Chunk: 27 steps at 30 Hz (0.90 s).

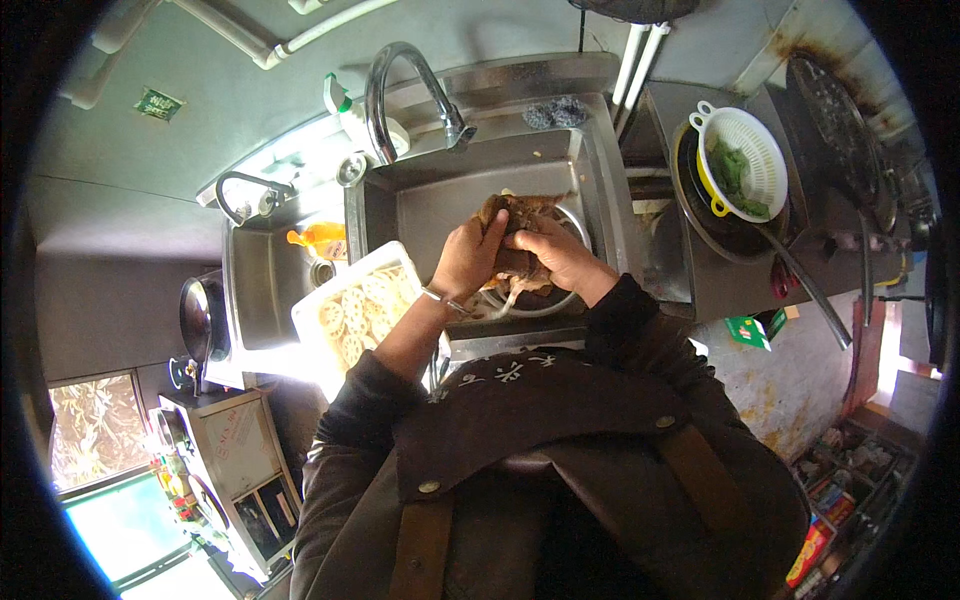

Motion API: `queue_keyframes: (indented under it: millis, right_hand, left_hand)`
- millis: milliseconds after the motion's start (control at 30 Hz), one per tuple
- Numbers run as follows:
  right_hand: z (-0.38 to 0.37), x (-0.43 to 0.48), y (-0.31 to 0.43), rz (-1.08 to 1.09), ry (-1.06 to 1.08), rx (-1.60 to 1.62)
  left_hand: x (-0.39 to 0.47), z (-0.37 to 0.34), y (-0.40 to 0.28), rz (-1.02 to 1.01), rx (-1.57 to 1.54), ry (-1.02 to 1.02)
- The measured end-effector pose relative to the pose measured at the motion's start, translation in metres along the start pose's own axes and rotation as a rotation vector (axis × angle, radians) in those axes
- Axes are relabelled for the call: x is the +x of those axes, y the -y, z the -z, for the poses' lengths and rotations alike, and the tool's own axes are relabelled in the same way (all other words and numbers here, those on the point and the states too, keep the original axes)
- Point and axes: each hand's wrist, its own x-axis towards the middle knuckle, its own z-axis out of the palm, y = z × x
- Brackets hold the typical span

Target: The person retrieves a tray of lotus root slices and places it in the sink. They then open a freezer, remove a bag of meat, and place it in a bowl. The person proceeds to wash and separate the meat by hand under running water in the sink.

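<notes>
Both of my hands are together over the large steel sink basin. My left hand and my right hand grip a dark brown, soft-looking piece of food, perhaps meat; its exact kind cannot be told. Both thumbs press on its top. Beneath the hands, in the basin, sits a round metal bowl with more brown pieces and some pale strands at its front. A chrome faucet arches over the back of the basin. Left of my left wrist stands a white plastic container of sliced lotus root.
A smaller sink with an orange bottle lies left. Steel wool and a spray bottle stand behind the basin. At right, a white colander of green leaves rests on a wok, its handle pointing towards me.
</notes>
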Motion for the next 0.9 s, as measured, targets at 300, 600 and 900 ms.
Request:
queue_keyframes:
  millis: [300,600,900]
  right_hand:
    - [0.074,0.038,-0.075,0.407,-0.301,-1.453]
    - [0.195,0.02,-0.16,-0.187,-0.565,-1.422]
    - [0.101,0.023,-0.073,-0.12,-0.044,-0.004]
  left_hand:
    - [0.007,0.047,-0.024,0.19,-0.273,-0.489]
    - [0.0,0.237,-0.034,-0.089,-0.653,-0.966]
    - [-0.01,0.168,0.002,0.048,0.06,-0.059]
